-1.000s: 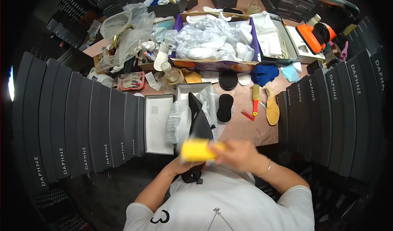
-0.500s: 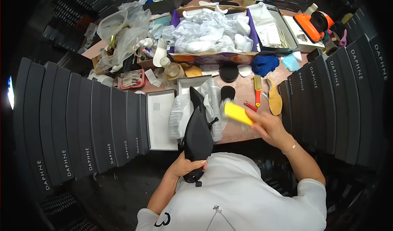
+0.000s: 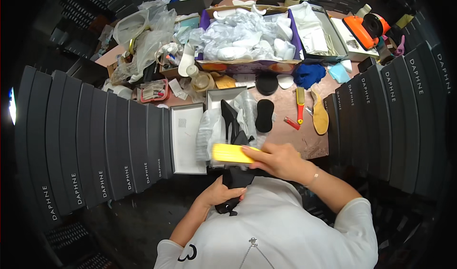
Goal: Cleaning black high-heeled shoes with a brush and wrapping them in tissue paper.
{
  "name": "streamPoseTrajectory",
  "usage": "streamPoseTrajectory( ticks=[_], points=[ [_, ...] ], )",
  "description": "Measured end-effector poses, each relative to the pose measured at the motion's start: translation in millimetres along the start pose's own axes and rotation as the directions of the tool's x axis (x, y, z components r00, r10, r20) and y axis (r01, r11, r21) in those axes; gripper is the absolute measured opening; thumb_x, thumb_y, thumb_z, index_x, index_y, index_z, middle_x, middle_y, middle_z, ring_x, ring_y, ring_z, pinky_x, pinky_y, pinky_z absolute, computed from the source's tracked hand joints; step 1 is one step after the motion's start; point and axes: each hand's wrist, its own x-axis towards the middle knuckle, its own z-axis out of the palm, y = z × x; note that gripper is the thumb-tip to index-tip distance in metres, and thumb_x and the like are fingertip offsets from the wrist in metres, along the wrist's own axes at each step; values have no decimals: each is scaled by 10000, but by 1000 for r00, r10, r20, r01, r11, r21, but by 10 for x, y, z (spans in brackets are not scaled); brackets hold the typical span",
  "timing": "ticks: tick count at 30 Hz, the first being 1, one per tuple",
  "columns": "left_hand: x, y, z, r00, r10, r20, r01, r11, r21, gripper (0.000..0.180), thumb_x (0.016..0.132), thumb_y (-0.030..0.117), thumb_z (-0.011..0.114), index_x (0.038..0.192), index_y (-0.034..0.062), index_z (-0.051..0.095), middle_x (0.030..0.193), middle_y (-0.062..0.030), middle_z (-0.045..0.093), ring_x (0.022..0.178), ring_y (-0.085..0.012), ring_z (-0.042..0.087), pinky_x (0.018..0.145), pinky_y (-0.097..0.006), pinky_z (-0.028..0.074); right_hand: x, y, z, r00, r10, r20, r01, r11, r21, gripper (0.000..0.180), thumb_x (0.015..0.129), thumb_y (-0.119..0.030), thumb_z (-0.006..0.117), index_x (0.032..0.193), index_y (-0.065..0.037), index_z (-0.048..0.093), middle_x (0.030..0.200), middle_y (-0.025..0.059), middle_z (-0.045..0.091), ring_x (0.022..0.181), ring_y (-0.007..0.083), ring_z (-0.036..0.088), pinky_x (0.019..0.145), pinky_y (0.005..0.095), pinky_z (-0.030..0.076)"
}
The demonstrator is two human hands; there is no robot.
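Head view, centre of the frame: the right hand (image 3: 278,160) is clenched around a yellow block (image 3: 232,153), laid across a black high-heeled shoe (image 3: 235,150). Just below, the left hand (image 3: 220,192) grasps the shoe's lower end. An open white box (image 3: 188,138) lies to the left, stacked dark boxes (image 3: 95,140) beyond.

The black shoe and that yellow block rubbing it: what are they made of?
The shoe looks like matte black suede or fabric: it shows no shine, though the view is too small to be sure. The yellow block in the right hand looks like a soft sponge or foam: flat, dull, evenly coloured. The left hand grips the shoe from below.
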Motion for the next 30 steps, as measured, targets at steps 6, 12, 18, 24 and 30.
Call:
streamPoseTrajectory(
  ticks=[6,12,18,24,30],
  points=[
    [-117,38,1,987,122,-104,-130,989,-70,100,868,89,648,876,14,583,733,-33,602,677,-124,586,637,-279,495,-167,219,23,1000,1,5,-2,998,64,492,881,-404,605,1334,-217,553,688,46,510,523,211,549,458,344,444],
    [3,109,66,1000,20,-4,-20,1000,-14,123,840,104,686,874,18,604,743,-32,619,691,-112,584,642,-266,486,538,27,115,998,-12,-68,9,999,-41,478,867,-299,660,1323,-195,561,731,86,532,582,249,563,510,365,453],
    [-74,60,11,992,123,-27,-124,992,-34,130,830,98,700,901,23,621,782,-38,631,714,-116,592,663,-271,491,289,522,-108,914,301,-271,-213,927,309,482,884,-221,653,1341,-134,525,767,145,576,706,323,605,642,416,486],
    [-91,-176,-46,976,138,-166,-161,978,-131,268,814,17,693,1058,14,583,834,-72,634,738,-188,640,702,-318,533,-121,-351,-180,979,-91,183,56,980,191,523,875,-382,633,1358,-212,527,674,70,498,497,222,543,433,361,441],
    [-120,79,47,975,223,-3,-223,975,-13,196,811,42,709,971,7,601,812,-44,624,717,-136,615,667,-300,518,24,813,-54,951,272,-147,-297,937,-183,440,867,-212,644,1295,-171,552,739,111,581,578,263,602,486,375,468]
  ],
)
